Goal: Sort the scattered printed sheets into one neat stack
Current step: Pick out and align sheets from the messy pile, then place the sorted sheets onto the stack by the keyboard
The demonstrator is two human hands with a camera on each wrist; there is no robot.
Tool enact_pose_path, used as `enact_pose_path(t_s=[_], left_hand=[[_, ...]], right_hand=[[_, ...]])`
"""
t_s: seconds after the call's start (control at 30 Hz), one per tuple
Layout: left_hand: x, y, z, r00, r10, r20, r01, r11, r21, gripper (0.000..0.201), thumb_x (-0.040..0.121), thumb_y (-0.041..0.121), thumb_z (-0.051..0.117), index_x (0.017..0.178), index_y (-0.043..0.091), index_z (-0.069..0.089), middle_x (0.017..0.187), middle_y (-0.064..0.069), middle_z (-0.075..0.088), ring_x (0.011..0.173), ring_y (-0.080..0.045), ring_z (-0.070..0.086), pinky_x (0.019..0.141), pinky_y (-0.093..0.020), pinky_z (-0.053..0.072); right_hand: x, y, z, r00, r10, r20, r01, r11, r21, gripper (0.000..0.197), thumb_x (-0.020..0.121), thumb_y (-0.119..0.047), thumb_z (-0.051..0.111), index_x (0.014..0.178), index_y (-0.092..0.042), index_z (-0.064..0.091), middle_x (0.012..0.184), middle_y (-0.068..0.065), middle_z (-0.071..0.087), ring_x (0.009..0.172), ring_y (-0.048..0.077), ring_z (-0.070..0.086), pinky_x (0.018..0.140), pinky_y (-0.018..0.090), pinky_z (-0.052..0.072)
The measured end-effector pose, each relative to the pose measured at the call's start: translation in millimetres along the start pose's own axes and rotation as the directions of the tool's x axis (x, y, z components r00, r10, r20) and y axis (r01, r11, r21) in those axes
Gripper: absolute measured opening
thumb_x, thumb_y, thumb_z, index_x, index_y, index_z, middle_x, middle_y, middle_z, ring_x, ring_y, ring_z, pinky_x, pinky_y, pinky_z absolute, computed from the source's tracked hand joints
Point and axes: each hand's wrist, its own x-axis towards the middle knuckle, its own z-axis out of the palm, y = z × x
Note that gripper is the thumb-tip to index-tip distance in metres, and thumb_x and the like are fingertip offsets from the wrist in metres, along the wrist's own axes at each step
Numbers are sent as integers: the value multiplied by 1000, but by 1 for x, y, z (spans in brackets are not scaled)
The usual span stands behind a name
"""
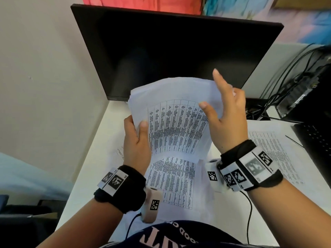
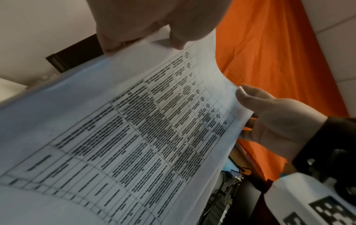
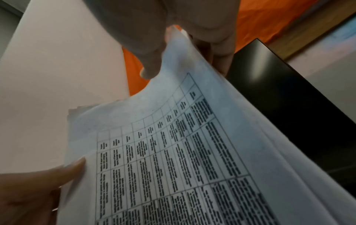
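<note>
From the head view we look steeply down over the held printed sheets, with the dark monitor beyond them. Our left wrist view sits very close under the sheets' left edge, facing up and across them toward the right hand. Our right wrist view is equally close at the sheets' right edge, looking up along them with the monitor just behind. All three share the sheets' printed table.

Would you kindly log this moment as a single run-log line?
left hand: grips held sheets | right hand: pinches their right edge | desk: more sheets lying loose | stack: unfinished
</note>
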Motion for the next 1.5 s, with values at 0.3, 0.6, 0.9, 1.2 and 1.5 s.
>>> enact_pose_path(t_s=[0.3, 0.6, 0.9, 1.2, 1.5], left_hand=[[6, -21, 1, 997, -29, 66, 29, 1000, 2, 12, 103, 21, 35, 109, 19, 44, 101, 18, 60, 90, 13, 56, 83, -15, 46], [10, -34, 7, 987, -101, 125, 96, 994, 46, 16, 102, 23, 38, 112, 34, 44, 107, 27, 57, 97, 19, 52, 91, -20, 43], [7, -23, 24, 984, -120, 129, 113, 992, 62, 23, 102, 24, 37, 121, 38, 40, 109, 31, 54, 100, 24, 48, 92, -15, 38], [-5, -20, 65, 965, -197, 174, 181, 978, 102, 46, 99, 41, 42, 141, 22, 41, 141, 4, 50, 133, -14, 43, 113, -44, 33], [-18, -21, 113, 950, -228, 213, 189, 964, 189, 21, 100, 28, 43, 118, 22, 53, 106, 11, 62, 98, -7, 56, 79, -22, 40]], right_hand=[[-2, 8, 6, 984, 154, -90, -134, 972, 192, 53, 95, -4, 42, 141, -24, 27, 121, -3, 43, 103, -3, 49, 88, 7, 39], [-30, 50, 25, 854, 492, 171, -517, 764, 385, 40, 98, -14, 44, 136, -19, 35, 107, -25, 53, 90, -27, 49, 85, 2, 41], [-37, 67, 17, 822, 543, 170, -563, 729, 389, 36, 99, -8, 40, 133, -14, 32, 100, -17, 53, 76, -24, 52, 64, -4, 40], [-48, 96, -27, 788, 584, 195, -615, 736, 282, 27, 98, -13, 44, 124, -20, 44, 100, -16, 58, 90, -6, 53, 78, 11, 45], [-71, 143, -70, 636, 718, 283, -766, 633, 114, 28, 96, -15, 49, 123, -22, 55, 108, -8, 62, 100, 10, 56, 88, 26, 43]])
